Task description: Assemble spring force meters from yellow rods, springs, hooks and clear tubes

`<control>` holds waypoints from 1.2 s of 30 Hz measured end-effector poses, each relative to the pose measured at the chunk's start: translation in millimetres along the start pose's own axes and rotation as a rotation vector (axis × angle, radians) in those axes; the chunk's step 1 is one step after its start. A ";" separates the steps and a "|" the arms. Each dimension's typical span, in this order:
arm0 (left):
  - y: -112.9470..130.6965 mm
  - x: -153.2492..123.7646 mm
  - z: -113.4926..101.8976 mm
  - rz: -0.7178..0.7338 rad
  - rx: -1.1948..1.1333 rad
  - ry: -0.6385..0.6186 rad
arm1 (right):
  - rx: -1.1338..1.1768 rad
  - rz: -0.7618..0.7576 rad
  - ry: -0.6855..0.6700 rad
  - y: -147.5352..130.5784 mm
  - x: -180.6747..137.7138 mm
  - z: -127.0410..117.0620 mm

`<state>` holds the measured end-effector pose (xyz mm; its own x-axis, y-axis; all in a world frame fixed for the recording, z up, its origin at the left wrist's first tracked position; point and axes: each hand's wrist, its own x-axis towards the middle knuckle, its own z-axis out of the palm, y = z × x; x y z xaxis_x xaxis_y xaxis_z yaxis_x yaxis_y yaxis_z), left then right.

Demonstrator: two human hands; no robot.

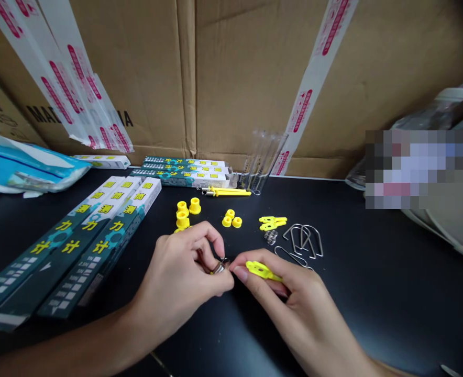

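Left hand (184, 267) pinches a metal spring (220, 266), right hand (298, 290) curls round a yellow plastic piece (260, 270), close together over the counter (381, 272); yellow caps (195, 206) and wire hooks (320, 244) lie beyond, printed boxes (84, 235) leftward.

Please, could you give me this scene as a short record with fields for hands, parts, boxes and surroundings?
Left hand: pinches a small metal part, partly hidden
Right hand: holds a yellow plastic piece, close to the left hand
Parts beyond: bent metal hooks, coil springs, yellow caps, clear tubes standing
Boxes: three printed boxes at left, others behind
Surface: black table
Background: cardboard with tape
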<state>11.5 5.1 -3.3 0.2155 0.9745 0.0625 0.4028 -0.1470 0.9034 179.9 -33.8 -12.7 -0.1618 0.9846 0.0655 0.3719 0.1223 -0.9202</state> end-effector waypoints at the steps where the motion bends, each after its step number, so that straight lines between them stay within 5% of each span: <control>1: 0.0 0.1 0.3 0.003 -0.004 0.002 | 0.004 0.012 0.015 0.7 0.1 0.2; 22: 0.0 -4.1 -1.3 -0.013 -0.091 -0.057 | 0.115 0.152 -0.109 -2.9 6.5 -5.1; 36: 3.0 1.9 -7.7 -0.167 -0.370 -0.186 | 0.221 0.154 -0.018 -4.1 12.3 -13.0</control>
<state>6.3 7.9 2.8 0.3449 0.9275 -0.1440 0.1079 0.1132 0.9877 188.3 -20.5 -3.1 -0.1354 0.9870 -0.0871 0.1851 -0.0612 -0.9808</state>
